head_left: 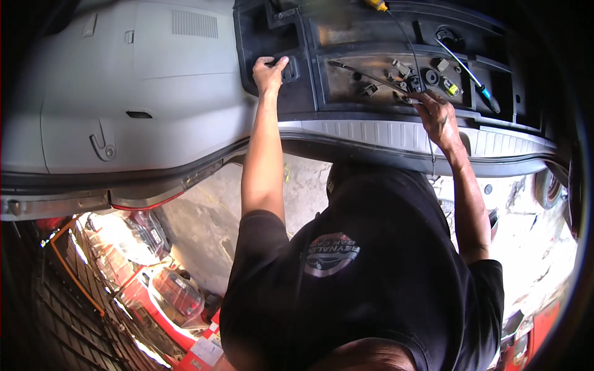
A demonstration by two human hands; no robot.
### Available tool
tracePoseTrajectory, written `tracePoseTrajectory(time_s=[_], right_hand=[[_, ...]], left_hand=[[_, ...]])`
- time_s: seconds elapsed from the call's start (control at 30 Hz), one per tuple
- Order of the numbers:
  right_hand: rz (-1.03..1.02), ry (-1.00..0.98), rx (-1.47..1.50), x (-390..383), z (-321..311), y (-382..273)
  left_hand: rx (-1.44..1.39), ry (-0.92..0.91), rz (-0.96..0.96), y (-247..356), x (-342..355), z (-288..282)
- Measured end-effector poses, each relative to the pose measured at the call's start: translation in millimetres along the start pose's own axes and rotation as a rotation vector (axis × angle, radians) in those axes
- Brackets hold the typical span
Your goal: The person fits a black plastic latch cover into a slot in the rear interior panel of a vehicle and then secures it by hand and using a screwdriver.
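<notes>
At the far left of the dark tray, my left hand (268, 76) rests on a black plastic panel (247, 37), its fingers curled beside a rectangular recessed latch (289, 68); what is in those fingers is hidden. My right hand (440, 120) is closed near the near end of a thin dark metal rod (365, 75), which slants away to the left over the tray. Grey plastic clips (401, 68), a black ring-shaped part (431, 77) and a yellow-green connector (452, 88) lie just beyond that hand.
A screwdriver with a blue and black handle (487, 98) lies across the right compartments. A black cable (408, 40) runs down from a yellow object (376, 5). Grey trim (154, 93) curves along the left; a ribbed sill (371, 133) borders the near side.
</notes>
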State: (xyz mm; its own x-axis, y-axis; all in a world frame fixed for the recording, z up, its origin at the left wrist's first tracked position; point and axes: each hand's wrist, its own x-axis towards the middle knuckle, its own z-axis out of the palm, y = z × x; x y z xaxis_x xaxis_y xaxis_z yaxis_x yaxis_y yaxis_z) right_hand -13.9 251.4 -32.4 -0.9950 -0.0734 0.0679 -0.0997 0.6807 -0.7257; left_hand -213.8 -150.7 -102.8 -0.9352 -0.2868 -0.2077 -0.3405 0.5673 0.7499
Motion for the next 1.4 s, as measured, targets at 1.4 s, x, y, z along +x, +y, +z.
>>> tracePoseTrajectory(time_s=[1.4], right_hand=[[0.541,0.888,1.137,-239.3,147.9,-173.6]], left_hand=[[0.218,-0.59,1.158,-28.2,-177.8,50.8]])
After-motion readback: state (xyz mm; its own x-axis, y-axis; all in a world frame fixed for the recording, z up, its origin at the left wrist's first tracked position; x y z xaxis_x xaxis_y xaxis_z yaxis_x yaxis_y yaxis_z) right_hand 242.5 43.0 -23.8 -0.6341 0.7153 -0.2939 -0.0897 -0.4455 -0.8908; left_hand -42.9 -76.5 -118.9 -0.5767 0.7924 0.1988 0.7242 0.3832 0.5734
